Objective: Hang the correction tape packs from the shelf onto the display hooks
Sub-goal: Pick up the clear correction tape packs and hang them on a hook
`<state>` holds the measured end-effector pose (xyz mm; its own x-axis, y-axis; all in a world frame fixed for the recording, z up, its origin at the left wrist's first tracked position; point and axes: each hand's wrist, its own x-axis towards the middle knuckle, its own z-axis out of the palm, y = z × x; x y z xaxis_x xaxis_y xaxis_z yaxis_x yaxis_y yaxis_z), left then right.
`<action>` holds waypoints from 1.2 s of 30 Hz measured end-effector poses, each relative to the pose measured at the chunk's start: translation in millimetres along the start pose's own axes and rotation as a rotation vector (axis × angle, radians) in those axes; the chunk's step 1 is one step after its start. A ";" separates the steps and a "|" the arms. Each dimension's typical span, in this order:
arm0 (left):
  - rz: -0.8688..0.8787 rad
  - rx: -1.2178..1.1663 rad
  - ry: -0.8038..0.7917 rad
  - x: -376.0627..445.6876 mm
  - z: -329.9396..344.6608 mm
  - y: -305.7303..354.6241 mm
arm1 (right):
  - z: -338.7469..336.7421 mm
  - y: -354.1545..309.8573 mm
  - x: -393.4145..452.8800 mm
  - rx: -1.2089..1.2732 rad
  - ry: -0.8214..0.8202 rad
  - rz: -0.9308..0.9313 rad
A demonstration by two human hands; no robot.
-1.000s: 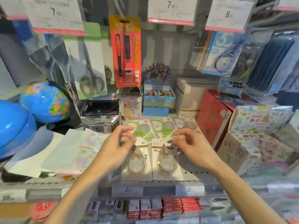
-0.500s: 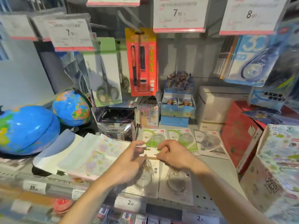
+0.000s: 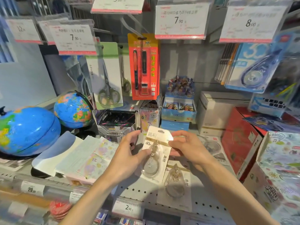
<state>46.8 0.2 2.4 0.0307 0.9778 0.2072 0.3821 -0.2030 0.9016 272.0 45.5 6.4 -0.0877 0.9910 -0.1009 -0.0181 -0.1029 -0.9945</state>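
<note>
Even, bright overhead lighting; soft shadows under the forearms on the shelf (image 3: 139, 190). Wide-angle bowing at edges; price tags (image 3: 181, 20) and periphery blurred.

Above the shelf (image 3: 139, 190), the way up to the hooks is crowded: the red pen pack (image 3: 143, 67) hangs straight over the hands, the scissors card (image 3: 106, 75) hangs to its left, and the price tags (image 3: 181, 20) jut forward overhead. An open stretch of grey back panel (image 3: 186, 62) lies between the pen pack and the hanging blue correction tape packs (image 3: 253, 69). At shelf level, the globes (image 3: 48, 120) wall in the left, the red box (image 3: 240, 142) the right, and the card boxes (image 3: 178, 108) the rear.
</note>
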 end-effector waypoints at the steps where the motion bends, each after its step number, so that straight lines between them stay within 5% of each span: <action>1: -0.025 -0.027 -0.031 3.2 0.1 2.4 | -3.9 -4.7 -1.7 -0.001 0.022 -0.031; 11: -0.178 -0.384 -0.274 15.9 14.6 12.4 | -14.4 -24.3 -20.9 0.049 0.094 -0.202; 27: -0.466 -0.479 -0.379 9.8 36.0 -14.1 | -33.8 37.2 -84.0 -0.313 0.129 0.192; 31: -0.498 -0.506 -0.398 10.9 41.0 -16.7 | -26.1 40.5 -88.8 -0.544 0.100 0.147; 36: -0.489 -0.570 -0.384 8.8 45.7 -18.1 | -21.1 48.9 -92.8 -0.491 0.105 0.080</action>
<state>82.4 14.8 -29.5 0.3342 0.8912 -0.3068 -0.0873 0.3534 0.9314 300.3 -49.7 -33.5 0.0316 0.9875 -0.1542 0.4571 -0.1515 -0.8764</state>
